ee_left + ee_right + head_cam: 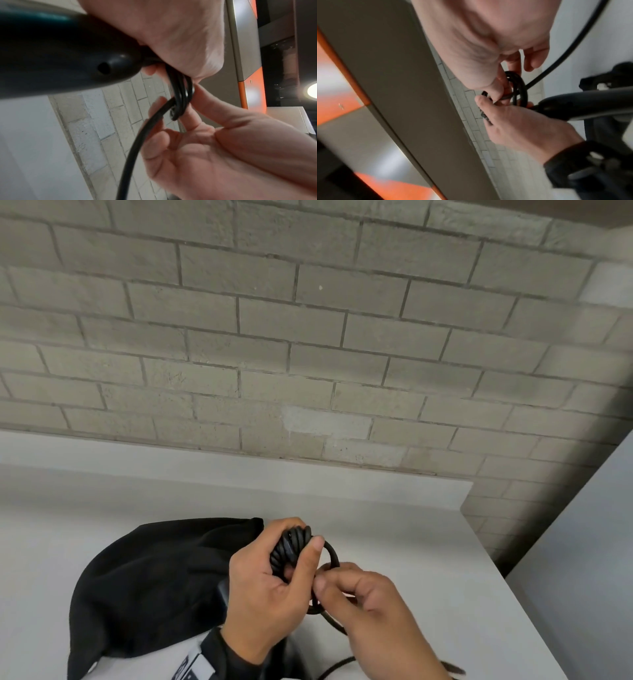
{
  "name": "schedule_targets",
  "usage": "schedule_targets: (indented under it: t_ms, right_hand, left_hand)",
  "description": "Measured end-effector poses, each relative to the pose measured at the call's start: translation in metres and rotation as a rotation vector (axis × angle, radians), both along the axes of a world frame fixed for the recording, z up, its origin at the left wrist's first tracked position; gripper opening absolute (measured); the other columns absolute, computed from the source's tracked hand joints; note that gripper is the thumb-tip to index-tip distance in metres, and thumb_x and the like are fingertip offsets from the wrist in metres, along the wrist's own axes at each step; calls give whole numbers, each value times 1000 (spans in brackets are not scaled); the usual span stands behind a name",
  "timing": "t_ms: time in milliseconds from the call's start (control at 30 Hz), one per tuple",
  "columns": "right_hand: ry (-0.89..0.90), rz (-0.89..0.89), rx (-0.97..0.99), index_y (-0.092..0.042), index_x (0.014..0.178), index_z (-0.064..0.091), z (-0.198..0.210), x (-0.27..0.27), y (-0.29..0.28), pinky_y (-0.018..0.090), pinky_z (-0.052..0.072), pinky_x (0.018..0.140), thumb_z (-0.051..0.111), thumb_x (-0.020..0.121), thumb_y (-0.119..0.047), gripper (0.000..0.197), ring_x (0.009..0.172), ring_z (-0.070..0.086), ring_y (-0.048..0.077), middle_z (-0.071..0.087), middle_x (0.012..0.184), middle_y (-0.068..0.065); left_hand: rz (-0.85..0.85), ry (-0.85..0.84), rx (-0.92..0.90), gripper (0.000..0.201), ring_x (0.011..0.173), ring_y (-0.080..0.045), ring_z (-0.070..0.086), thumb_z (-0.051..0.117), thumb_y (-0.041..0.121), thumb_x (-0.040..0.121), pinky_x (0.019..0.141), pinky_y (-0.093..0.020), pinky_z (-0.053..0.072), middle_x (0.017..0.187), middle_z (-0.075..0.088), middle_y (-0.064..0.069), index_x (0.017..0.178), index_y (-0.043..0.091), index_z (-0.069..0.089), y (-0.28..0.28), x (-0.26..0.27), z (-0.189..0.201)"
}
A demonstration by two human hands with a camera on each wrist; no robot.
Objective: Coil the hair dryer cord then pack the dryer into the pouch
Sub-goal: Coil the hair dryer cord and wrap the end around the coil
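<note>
Coiling cord above the desk (394, 529).
Left grip (270, 580) wrapped round cord bundle (291, 546); right grip (370, 601) pinching a loose loop; black pouch (150, 587) just beside.

Black wrist strap (583, 169), bare hands (270, 577).

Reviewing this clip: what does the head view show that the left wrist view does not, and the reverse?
Only the head view shows the black pouch lying on the white table, left of the hands, and the coiled cord bundle in the left hand.

Only the left wrist view shows the dryer handle's butt end and the orange panel behind.

Both show the right hand pinching a cord loop at the left hand's grip, the slack cord trailing away, and the brick wall.
</note>
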State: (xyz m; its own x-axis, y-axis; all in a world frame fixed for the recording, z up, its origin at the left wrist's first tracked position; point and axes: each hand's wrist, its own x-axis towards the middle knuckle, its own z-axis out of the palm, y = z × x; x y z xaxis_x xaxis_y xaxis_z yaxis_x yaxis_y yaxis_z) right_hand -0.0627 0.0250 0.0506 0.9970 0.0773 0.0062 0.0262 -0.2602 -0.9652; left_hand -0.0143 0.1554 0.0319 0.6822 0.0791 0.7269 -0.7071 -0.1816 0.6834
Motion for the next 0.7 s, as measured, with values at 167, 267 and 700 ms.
schedule_targets:
  t_ms: [167, 267, 700]
  right_hand:
    - [283, 57, 605, -12, 54, 64, 15, -7, -18, 28, 42, 61, 72, 79, -34, 34, 72, 61, 17, 66, 85, 14]
    - [108, 26, 374, -17, 59, 68, 12, -12, -22, 25, 46, 72, 77, 61, -64, 49, 84, 62, 13, 71, 107, 5]
    - [-192, -77, 116, -29, 79, 74, 5, -28, -13, 15, 46, 76, 58, 83, -38, 19, 66, 66, 8, 69, 60, 3]
  left_hand:
    - [-12, -15, 47, 23, 42, -11, 45, 63, 37, 86, 47, -13, 40, 50, 49, 2, 80, 15, 65, 2, 0, -1]
    - [4, -9, 32, 21, 42, -11, 44, 64, 35, 85, 47, -11, 39, 48, 48, 2, 80, 15, 66, 2, 2, 0]
    - [-4, -22, 76, 23, 41, -9, 45, 65, 33, 85, 47, -12, 40, 49, 52, 2, 80, 10, 67, 4, 8, -1]
